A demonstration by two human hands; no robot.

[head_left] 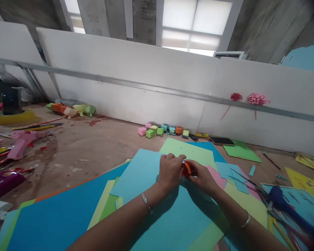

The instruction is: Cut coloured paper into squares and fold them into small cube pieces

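Above light blue paper (pixel 136 174), my left hand (pixel 170 170) and my right hand (pixel 202 177) meet at a small orange folded paper piece (pixel 187 169). The fingers of both hands are closed around it and hide much of its shape. Beneath them lies a stack of coloured sheets, with light green paper (pixel 191 151) sticking out at the back and dark blue paper (pixel 62 212) at the left. Cut pale blue strips (pixel 237 177) lie to the right of my right hand.
Small coloured paper cubes (pixel 160 131) stand by the white wall panel. On the left are a pink glue gun (pixel 21 143), a purple tape dispenser (pixel 5 183) and pencils (pixel 39 126). Dark-blue-handled scissors (pixel 279 198) lie right, a black phone (pixel 222 141) behind.
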